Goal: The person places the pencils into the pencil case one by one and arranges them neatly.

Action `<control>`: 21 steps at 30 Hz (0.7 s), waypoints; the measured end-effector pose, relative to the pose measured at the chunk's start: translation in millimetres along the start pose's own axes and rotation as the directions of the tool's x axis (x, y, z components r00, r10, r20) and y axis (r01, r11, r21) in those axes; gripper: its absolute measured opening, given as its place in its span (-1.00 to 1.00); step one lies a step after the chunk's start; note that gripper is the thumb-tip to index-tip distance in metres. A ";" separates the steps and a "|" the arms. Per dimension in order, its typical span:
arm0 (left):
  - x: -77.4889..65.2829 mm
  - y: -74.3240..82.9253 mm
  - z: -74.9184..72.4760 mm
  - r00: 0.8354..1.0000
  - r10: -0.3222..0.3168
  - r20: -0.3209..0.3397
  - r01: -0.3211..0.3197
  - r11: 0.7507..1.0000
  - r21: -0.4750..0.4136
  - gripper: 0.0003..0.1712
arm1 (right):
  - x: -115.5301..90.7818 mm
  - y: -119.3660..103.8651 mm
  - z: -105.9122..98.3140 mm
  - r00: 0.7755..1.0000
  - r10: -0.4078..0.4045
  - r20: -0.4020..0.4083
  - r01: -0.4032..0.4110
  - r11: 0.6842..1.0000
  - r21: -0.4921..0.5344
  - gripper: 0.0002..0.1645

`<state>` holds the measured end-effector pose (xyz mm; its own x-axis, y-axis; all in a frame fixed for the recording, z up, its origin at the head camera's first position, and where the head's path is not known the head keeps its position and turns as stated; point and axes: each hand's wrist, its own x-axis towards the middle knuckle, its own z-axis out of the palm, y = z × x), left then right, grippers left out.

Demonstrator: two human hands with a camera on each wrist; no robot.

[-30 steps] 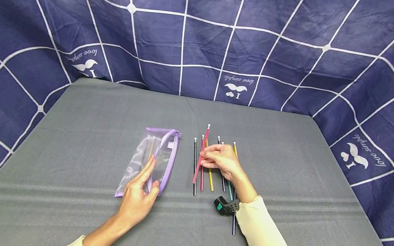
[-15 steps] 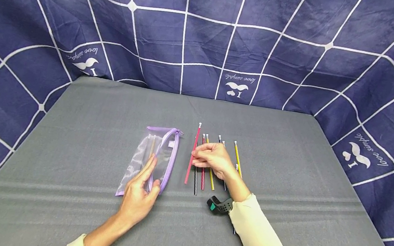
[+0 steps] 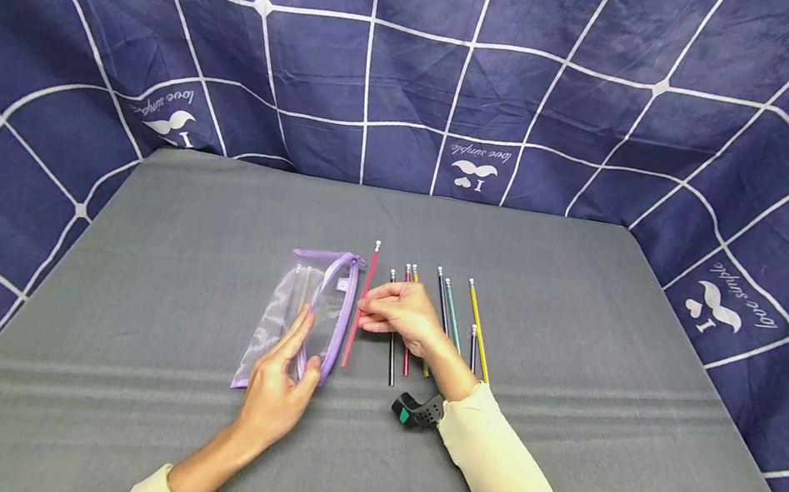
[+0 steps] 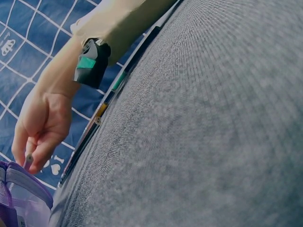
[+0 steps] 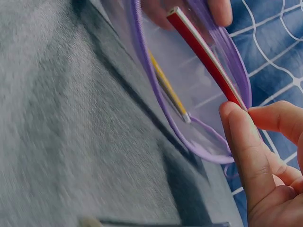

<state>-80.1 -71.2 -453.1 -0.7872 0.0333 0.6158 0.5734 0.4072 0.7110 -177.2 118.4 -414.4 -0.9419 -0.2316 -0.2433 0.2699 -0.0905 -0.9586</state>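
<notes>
A see-through mesh pencil case [image 3: 347, 315] with purple edging lies left of centre in the head view, its zipped mouth gaping to the right. My left hand [image 3: 271, 397] holds its upper side, fingers over the mesh and thumb at the opening. Between thumb and fingertips, my right hand [image 3: 403, 319] pinches a red pencil [image 3: 354, 333] just right of the mouth. The right wrist view shows the red pencil [image 5: 203, 54] pointing unsharpened end first across the opening. Inside the case lies a yellow pencil [image 5: 170, 92]. In the left wrist view the right hand [image 4: 42, 123] is beside the purple rim.
Several pencils lie on the grey table to the right, including a black pencil [image 3: 390, 363], a teal pencil [image 3: 453, 313] and a yellow pencil [image 3: 478, 325]. The right forearm partly covers some. A blue checked curtain [image 3: 418, 81] hangs behind the table.
My right hand has carried the red pencil leftward from over the other pencils to the mouth of the case. The left hand and the case have stayed in place.
</notes>
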 end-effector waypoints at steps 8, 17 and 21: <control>0.8 0.9 -0.1 1.000 -0.005 0.007 0.005 1.000 -0.005 -0.30 | 2.1 3.4 12.3 0.999 -0.032 -0.002 0.032 0.999 0.024 -0.78; 1.1 -0.3 -0.1 1.000 0.005 0.008 -0.005 1.000 -0.009 -0.29 | 1.4 8.8 22.4 1.000 -0.010 -0.006 0.011 0.999 0.039 -0.79; 1.1 -0.3 -0.2 1.000 0.000 0.007 0.000 1.000 -0.003 -0.28 | 0.2 12.4 27.1 1.000 -0.001 0.002 0.001 0.999 0.033 -0.80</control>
<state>-81.1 -71.4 -452.6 -0.7887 0.0397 0.6135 0.5742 0.4041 0.7120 -168.7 91.0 -422.3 -0.9419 -0.2329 -0.2419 0.2753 -0.1230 -0.9535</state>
